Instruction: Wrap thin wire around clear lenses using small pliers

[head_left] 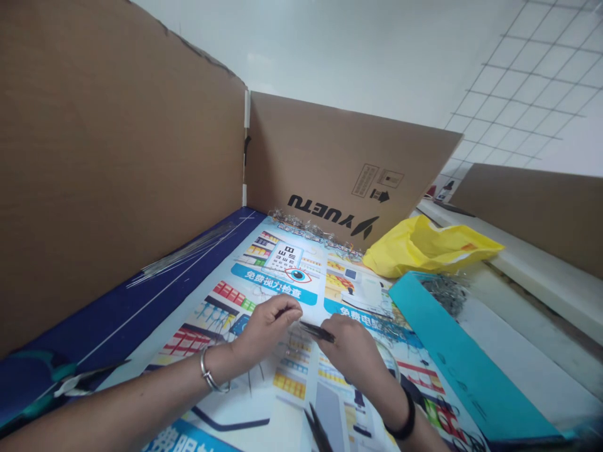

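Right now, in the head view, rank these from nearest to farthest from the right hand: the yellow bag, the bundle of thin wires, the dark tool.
1. Dark tool: held in the right hand.
2. Yellow bag: beyond the hand, to its right.
3. Bundle of thin wires: far left, beside the cardboard wall.

Head-worn view, facing forward, downward; apparently near

Right hand [352, 350]: closed round dark pointed tool [317, 331] | Left hand [259, 329]: fingers pinched together beside tool's tip | Straight wires [186, 253]: lying along left cardboard panel [122, 144] | Yellow bag [419, 248]: beside turquoise panel [464, 361]
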`<state>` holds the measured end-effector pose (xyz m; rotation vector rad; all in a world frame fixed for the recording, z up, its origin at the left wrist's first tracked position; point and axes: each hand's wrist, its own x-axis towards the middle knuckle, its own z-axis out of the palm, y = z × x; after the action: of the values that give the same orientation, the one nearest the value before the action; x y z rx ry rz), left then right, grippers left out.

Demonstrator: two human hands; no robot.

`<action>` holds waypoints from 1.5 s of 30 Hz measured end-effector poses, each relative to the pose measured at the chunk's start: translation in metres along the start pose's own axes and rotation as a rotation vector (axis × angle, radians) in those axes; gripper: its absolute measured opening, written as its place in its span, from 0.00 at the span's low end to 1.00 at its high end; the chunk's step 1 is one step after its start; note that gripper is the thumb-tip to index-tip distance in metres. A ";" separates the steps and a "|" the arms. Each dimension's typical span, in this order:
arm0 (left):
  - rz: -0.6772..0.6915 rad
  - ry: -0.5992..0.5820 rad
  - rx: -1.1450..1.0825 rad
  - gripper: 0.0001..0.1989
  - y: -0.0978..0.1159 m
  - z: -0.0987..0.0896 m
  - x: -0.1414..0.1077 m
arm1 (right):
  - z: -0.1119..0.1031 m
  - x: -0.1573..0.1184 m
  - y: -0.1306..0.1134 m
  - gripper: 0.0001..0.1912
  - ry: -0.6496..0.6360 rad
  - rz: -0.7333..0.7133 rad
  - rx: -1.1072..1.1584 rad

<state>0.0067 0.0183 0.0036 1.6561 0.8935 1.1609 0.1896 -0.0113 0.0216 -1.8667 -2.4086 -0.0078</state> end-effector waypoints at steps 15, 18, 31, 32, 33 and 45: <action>0.023 -0.020 0.045 0.07 -0.001 0.000 -0.001 | 0.007 0.000 -0.001 0.07 -0.028 -0.006 0.013; 0.025 -0.025 0.047 0.07 -0.001 0.000 0.000 | 0.010 0.000 0.000 0.08 -0.034 -0.001 0.042; 0.069 -0.036 0.091 0.08 0.006 -0.003 0.000 | 0.012 -0.002 0.000 0.17 -0.047 0.021 0.172; 0.061 -0.033 0.088 0.07 0.006 -0.003 0.000 | 0.012 -0.001 0.001 0.18 -0.052 0.014 0.226; 0.055 -0.028 0.081 0.07 0.006 -0.003 0.001 | 0.011 0.000 0.003 0.19 -0.060 0.006 0.281; 0.047 -0.079 0.053 0.07 0.006 -0.005 0.002 | 0.011 -0.001 0.004 0.18 -0.078 -0.025 0.376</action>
<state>0.0029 0.0190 0.0106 1.7619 0.8470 1.1038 0.1932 -0.0105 0.0099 -1.6915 -2.2802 0.4880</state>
